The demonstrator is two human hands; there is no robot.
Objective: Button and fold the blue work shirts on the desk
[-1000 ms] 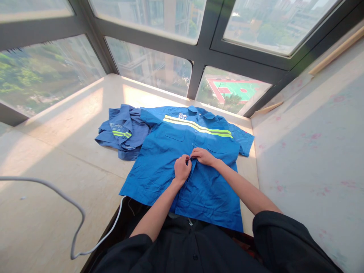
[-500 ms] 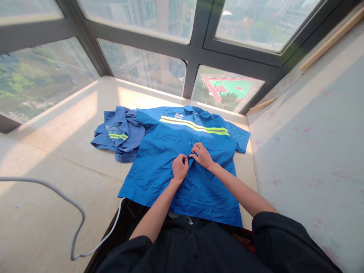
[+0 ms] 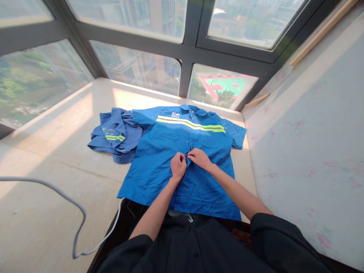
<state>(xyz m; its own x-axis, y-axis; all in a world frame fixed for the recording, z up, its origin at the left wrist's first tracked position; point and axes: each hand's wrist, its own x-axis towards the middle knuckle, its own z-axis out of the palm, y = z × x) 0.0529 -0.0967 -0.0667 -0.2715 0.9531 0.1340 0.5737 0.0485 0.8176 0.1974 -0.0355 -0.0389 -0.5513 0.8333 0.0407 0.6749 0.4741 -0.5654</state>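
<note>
Blue work shirt [image 3: 155, 167] lies flat and face up on a pale stone window ledge [image 3: 57, 151], collar toward the glass and hem hanging just over the near edge, as we look down on it from the wearer's head. Both hands meet at the middle of its front, where we see the left hand [image 3: 178, 167] and the right hand [image 3: 200, 158] with fingertips pressed together, each pinching the button strip from its own side; the knuckles hide the button itself. Just beside the left sleeve, and touching it, sits a second shirt [image 3: 116, 134] of duller blue, crumpled in a heap. A white cable [image 3: 72, 206] loops over the ledge at the near left, well apart from the cloth. Dark window frames [image 3: 184, 57] rise behind the ledge, and a pale wall with faint pink flecks [image 3: 307, 125] closes in the right side, a wooden strip [image 3: 321, 32] leaning along its top. We note the flat shirt's thin, lightly creased weave, its two chest pockets and the yellow-green reflective stripe [image 3: 190, 124] across the chest. Black sleeves [image 3: 278, 239] fill the bottom of the view.
</note>
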